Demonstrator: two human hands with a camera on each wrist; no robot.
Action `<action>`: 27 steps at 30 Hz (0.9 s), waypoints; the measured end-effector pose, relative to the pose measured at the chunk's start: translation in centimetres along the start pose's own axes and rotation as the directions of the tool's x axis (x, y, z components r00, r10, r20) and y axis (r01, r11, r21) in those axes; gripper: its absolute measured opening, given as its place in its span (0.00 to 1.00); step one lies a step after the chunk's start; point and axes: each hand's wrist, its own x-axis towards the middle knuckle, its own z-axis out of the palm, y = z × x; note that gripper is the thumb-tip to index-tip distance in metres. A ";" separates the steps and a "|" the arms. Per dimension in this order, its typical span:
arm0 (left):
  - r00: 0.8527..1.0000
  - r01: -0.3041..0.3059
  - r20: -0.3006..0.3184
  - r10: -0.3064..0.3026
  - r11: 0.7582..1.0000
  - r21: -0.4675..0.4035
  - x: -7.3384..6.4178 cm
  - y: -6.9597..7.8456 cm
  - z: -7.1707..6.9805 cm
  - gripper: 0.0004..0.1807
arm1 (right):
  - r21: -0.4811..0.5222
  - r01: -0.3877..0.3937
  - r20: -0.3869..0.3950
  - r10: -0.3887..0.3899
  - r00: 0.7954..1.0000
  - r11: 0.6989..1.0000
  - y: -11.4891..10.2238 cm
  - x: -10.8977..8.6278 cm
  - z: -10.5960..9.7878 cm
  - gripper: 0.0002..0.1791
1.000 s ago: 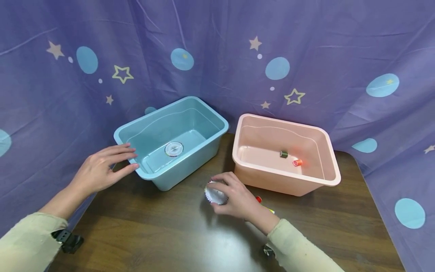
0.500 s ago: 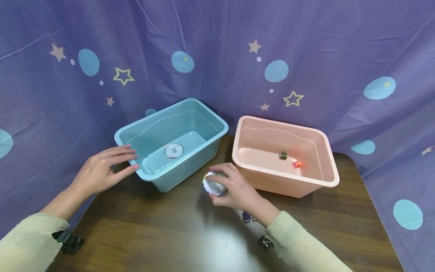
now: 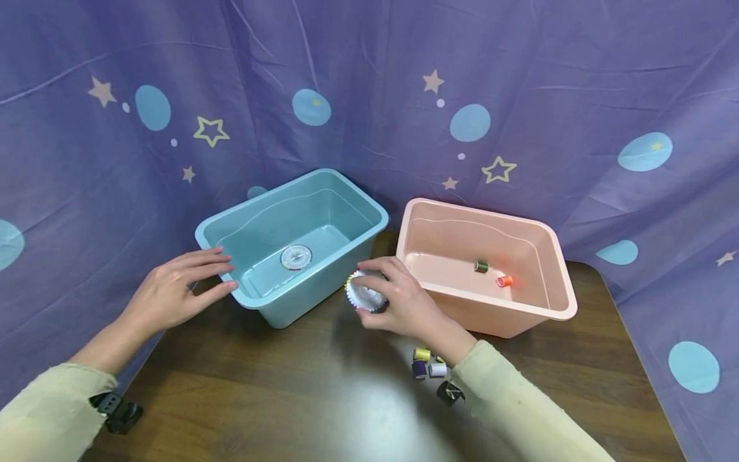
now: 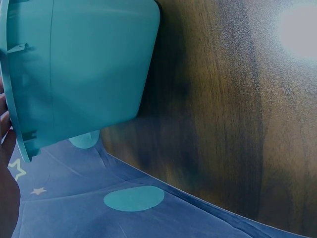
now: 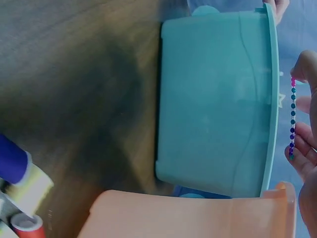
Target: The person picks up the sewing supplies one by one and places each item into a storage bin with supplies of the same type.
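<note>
Our right hand [image 3: 404, 303] now pinches the pin wheel [image 3: 361, 299] higher, nearer but outside the blue bin [image 3: 324, 282], baring more thread spools [image 3: 437, 369] on the counter [image 3: 277, 391]; our left hand [image 3: 179, 285], fingers extended, touches that bin.

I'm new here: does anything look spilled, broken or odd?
Nothing looks spilled or damaged. The blue tub sits askew to the pink tub, and some thread spools lie loose on the table, outside both tubs, but neither looks like a mishap.
</note>
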 end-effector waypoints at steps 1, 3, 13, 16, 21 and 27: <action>1.000 0.001 0.000 -0.001 1.000 0.001 0.0 0.0 0.0 0.22 | 0.002 0.003 -0.004 -0.003 1.000 1.000 0.1 0.2 -0.1 0.26; 1.000 0.002 0.000 -0.002 1.000 0.001 0.0 0.0 0.0 0.22 | 0.003 0.009 -0.008 -0.009 1.000 1.000 0.3 0.7 -0.3 0.26; 1.000 0.007 0.004 -0.007 1.000 0.003 -0.1 0.0 0.0 0.22 | -0.017 0.042 -0.019 -0.042 0.999 0.999 0.9 3.5 -1.3 0.24; 1.000 0.013 0.005 -0.013 1.000 0.003 -0.2 0.1 0.0 0.22 | -0.018 0.045 -0.014 -0.045 0.999 0.999 1.1 4.4 -1.5 0.24; 1.000 0.017 0.005 -0.017 1.000 0.006 -0.2 0.1 -0.1 0.22 | -0.023 0.058 -0.004 -0.058 0.998 0.998 1.5 6.1 -1.7 0.22; 1.000 0.015 0.001 -0.015 1.000 -0.003 -0.2 0.1 -0.1 0.22 | -0.055 0.057 0.014 -0.056 0.998 0.997 2.0 7.8 -1.8 0.22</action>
